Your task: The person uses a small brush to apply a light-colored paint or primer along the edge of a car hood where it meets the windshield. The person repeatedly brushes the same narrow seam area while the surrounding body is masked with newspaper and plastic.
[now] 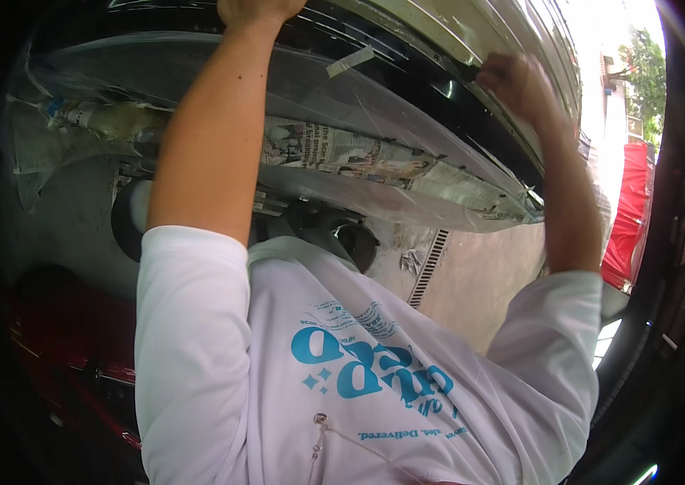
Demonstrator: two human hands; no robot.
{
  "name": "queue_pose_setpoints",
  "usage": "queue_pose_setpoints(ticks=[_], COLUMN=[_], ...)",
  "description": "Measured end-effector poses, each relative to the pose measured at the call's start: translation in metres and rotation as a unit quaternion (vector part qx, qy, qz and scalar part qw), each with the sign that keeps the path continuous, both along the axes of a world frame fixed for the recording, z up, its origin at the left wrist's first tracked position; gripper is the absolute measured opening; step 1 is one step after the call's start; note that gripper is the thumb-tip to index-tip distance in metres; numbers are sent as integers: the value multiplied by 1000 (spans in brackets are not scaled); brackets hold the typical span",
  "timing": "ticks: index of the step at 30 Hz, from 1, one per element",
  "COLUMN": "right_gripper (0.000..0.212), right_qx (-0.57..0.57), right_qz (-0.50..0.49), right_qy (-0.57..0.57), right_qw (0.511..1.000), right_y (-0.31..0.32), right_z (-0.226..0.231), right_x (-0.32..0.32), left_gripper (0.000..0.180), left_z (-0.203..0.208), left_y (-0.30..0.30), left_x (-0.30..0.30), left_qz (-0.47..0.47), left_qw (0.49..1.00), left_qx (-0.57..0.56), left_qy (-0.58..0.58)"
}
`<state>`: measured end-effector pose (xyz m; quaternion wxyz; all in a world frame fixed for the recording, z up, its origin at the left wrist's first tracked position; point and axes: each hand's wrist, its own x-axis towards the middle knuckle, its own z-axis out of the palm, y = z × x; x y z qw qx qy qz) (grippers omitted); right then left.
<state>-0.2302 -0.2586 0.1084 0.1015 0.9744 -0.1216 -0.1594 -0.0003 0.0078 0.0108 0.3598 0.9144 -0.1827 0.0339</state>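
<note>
My left hand [258,8] reaches up to the top edge of the picture, above a glossy black band [407,71] of a vehicle's body; its fingers lie out of view. At upper right, my right hand [518,87] is at the border between that band and a greenish, shiny panel [494,32]. Its fingers are curled together and a little blurred, and what they hold, if anything, cannot be made out. A short strip of pale tape [350,62] sticks to the black band. Below it hang clear plastic film [342,101] and a long strip of newspaper [395,163].
Beneath the covered bodywork, a dark round container [358,245] stands on the concrete floor [480,271]. A slotted drain grate [429,267] runs beside crumpled plastic [412,260]. A dark red vehicle [75,335] is at lower left, a red sheet [629,206] at far right.
</note>
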Motion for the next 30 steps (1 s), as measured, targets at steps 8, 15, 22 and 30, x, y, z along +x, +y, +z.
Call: queue_pose_setpoints(ticks=[8, 15, 22, 30], right_gripper=[16, 18, 17, 17], right_qx=[-65, -75, -114, -129], right_qz=[-44, -27, -50, -44], right_qy=[-159, -132, -104, -20], right_qw=[984, 988, 987, 990], right_y=[47, 53, 58, 63], right_z=[-32, -27, -33, -20], right_x=[-48, -34, -33, 0], left_gripper=[47, 48, 45, 48], left_z=[-4, -6, -5, -13], left_y=[-1, 0, -2, -2], left_x=[-1, -2, -1, 0], left_qz=[-2, 12, -4, 2], left_qw=[1000, 1000, 1000, 999], left_qx=[4, 0, -10, -24], left_qy=[-1, -16, -13, -26])
